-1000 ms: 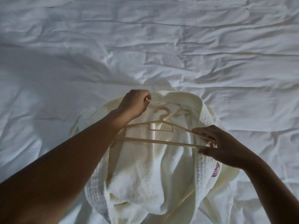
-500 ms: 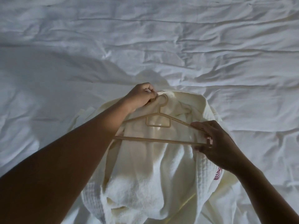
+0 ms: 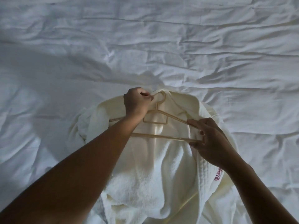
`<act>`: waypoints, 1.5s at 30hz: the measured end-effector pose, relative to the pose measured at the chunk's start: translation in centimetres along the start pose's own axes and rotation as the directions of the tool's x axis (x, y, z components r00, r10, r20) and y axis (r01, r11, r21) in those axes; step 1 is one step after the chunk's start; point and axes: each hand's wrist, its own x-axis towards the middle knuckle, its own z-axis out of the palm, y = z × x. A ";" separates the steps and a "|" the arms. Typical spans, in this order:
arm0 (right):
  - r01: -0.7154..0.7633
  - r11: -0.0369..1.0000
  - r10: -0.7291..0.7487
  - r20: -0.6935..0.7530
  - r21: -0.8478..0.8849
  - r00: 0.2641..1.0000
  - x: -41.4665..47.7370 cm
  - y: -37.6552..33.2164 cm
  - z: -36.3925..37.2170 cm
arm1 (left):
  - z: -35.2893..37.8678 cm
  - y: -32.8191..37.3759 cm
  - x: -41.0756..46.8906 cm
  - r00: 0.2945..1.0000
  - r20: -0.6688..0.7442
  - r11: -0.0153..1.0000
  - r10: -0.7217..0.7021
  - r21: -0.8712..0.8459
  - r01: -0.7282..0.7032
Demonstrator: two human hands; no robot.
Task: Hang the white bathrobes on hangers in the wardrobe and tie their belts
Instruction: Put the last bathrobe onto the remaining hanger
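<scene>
1. A white bathrobe (image 3: 153, 175) lies on a rumpled bed (image 3: 161, 46), beneath both hands.
2. The left hand (image 3: 136, 102) clenches the bathrobe's collar beside the hanger (image 3: 161, 136) hook.
3. The right hand (image 3: 208, 138) pinches the hanger's right end.

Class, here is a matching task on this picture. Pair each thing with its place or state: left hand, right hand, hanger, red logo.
Things:
1. left hand
2. right hand
3. hanger
4. red logo

Places or states:
A. lies on top of the bathrobe
B. curled in a fist right beside the hanger's hook
C. on the bathrobe, next to the right wrist
D. holds the hanger's right end

Pairs: 1-B, 2-D, 3-A, 4-C
</scene>
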 end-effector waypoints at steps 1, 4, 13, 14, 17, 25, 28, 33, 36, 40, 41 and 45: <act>0.001 1.000 -0.001 -0.004 -0.013 1.000 0.0 -0.1 0.1 | 0.4 0.0 -0.5 1.000 -0.023 1.000 -0.008 0.003 0.008; 0.029 0.999 -0.029 -0.006 -0.046 1.000 -0.2 -0.2 0.7 | 1.4 0.4 -2.1 0.997 -0.027 0.996 0.066 0.060 -0.064; 0.080 0.997 -0.079 0.074 -0.015 0.994 0.7 0.6 -0.7 | -0.1 0.8 -0.1 0.941 0.328 0.985 0.084 0.116 -0.128; 0.093 0.995 -0.091 0.064 -0.031 0.994 1.1 0.5 -0.7 | 0.0 1.2 -0.1 0.940 0.326 0.978 0.102 0.142 -0.155; 0.080 0.994 -0.077 0.045 -0.074 0.996 1.8 0.2 -0.8 | 0.2 1.2 -0.5 0.927 0.347 0.956 0.144 0.192 -0.221; 0.003 0.965 0.046 0.181 -0.261 0.982 3.9 -1.0 -1.2 | -7.5 -5.2 -1.2 0.950 -0.104 0.841 0.296 0.499 -0.207; -0.030 0.974 0.079 0.214 -0.226 0.974 6.0 -3.4 -0.4 | -11.1 -8.8 -2.2 0.985 -0.159 0.897 -0.069 0.423 0.131; -0.012 0.937 0.082 0.188 -0.350 0.979 8.8 -6.0 3.1 | -12.8 -7.8 -4.9 0.991 -0.137 0.946 0.004 0.322 0.041; -0.036 0.967 0.029 -0.029 -0.253 0.999 9.6 -6.5 3.5 | -13.5 -3.5 -6.5 0.941 -0.249 0.970 0.230 0.143 -0.199; -0.022 0.979 -0.024 -0.217 -0.205 0.976 10.1 -8.6 2.2 | -12.2 -0.8 -9.4 0.966 0.123 0.971 0.228 0.039 -0.235; -0.022 0.969 -0.040 -0.244 -0.244 0.969 10.2 -8.8 1.8 | -11.9 -0.6 -10.1 0.947 0.252 0.977 0.199 0.027 -0.212; 0.005 0.975 -0.054 -0.216 -0.221 0.975 9.2 -7.9 1.4 | -12.2 -0.8 -11.1 0.871 0.451 0.962 0.194 0.085 -0.258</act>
